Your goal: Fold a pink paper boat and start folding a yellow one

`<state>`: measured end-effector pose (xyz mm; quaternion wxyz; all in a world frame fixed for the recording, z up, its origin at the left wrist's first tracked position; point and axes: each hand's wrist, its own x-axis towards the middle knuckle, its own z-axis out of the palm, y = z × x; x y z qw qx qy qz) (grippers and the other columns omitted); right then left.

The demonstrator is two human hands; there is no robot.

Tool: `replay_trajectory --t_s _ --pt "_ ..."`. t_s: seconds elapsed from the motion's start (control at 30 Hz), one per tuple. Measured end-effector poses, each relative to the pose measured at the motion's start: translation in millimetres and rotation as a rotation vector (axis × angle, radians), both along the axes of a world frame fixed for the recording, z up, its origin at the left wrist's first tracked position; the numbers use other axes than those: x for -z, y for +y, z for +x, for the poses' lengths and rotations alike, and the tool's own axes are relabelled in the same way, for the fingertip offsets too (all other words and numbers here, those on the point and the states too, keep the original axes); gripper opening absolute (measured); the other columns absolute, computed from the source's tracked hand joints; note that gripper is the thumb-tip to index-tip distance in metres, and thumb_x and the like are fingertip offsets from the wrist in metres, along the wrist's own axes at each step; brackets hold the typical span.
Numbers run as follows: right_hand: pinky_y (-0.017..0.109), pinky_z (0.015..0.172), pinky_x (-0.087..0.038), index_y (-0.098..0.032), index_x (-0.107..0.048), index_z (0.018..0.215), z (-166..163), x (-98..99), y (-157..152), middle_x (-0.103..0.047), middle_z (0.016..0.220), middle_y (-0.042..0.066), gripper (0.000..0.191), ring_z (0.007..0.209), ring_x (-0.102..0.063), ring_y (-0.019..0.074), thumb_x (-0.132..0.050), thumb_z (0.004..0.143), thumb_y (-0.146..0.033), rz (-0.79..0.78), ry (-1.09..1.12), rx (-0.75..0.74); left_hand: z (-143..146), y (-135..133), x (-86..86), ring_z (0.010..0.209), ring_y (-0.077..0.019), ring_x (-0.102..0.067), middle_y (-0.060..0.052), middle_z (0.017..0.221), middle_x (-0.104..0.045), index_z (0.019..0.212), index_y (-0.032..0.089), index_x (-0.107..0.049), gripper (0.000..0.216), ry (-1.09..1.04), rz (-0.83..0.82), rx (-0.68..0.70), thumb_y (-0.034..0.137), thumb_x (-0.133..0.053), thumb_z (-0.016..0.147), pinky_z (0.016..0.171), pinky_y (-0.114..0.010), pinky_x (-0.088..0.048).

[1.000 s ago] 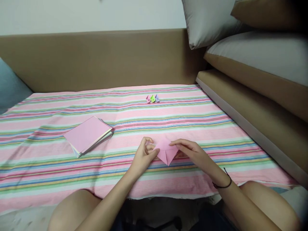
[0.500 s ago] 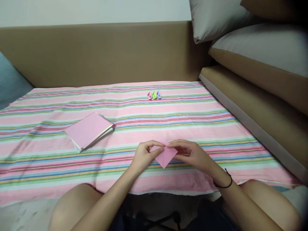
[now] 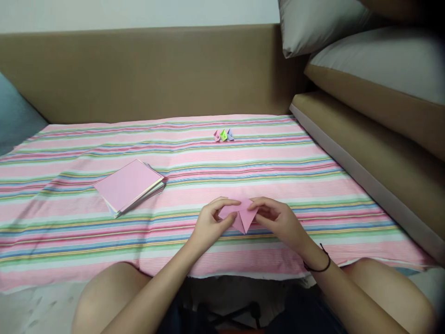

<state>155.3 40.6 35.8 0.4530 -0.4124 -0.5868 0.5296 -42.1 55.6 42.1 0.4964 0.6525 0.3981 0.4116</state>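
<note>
A folded piece of pink origami paper (image 3: 246,218) is held between both hands above the striped cloth, its lower tip pointing toward me. My left hand (image 3: 213,220) pinches its left side between thumb and forefinger. On the right edge, my right hand (image 3: 276,218) has its fingers closed on the paper, a dark cord round that wrist. Some of the right fingers are hidden behind the paper. Farther back stand three small folded paper pieces: a pink one (image 3: 217,136), a green one (image 3: 223,135) and a lavender one (image 3: 230,135).
A stack of coloured paper (image 3: 128,185), pink on top, lies to the left. The striped cloth (image 3: 187,185) covers the seat. Behind it rises a brown backrest (image 3: 146,74). Cushions (image 3: 378,69) are piled at right, and a blue cushion (image 3: 17,116) sits at far left.
The pink paper has changed from a flat diamond to a shape with a slit at its lower part. Both hands have shifted slightly, the right hand's fingers onto the paper's right side.
</note>
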Motion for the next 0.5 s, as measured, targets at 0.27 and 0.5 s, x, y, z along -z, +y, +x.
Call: replay_trajectory --t_s 0.27,0.5 --pt "0.028 0.079 -0.051 -0.024 -0.069 0.086 -0.1 -9.2 -4.8 -0.067 0.094 0.003 0.006 0.090 -0.063 0.0176 -0.067 0.081 -0.026 0.253 -0.259 0.103 0.0 -1.4 -2.2 0.093 -0.0170 -0.059 -0.005 0.101 -0.063 0.103 0.023 -0.068 0.028 0.087 0.059 -0.018 0.015 -0.064 0.077 0.055 -0.018 -0.043" --pt "0.024 0.062 -0.050 -0.021 -0.064 0.077 -8.9 -6.7 -9.6 -0.065 0.070 0.000 0.014 0.068 -0.063 0.0142 -0.066 0.081 -0.034 0.080 -0.186 0.138 5.9 -3.9 -3.1 0.081 -0.0156 -0.062 -0.004 0.086 -0.066 0.087 0.016 -0.068 0.014 0.096 0.108 -0.055 0.016 -0.070 0.074 0.067 -0.023 -0.048"
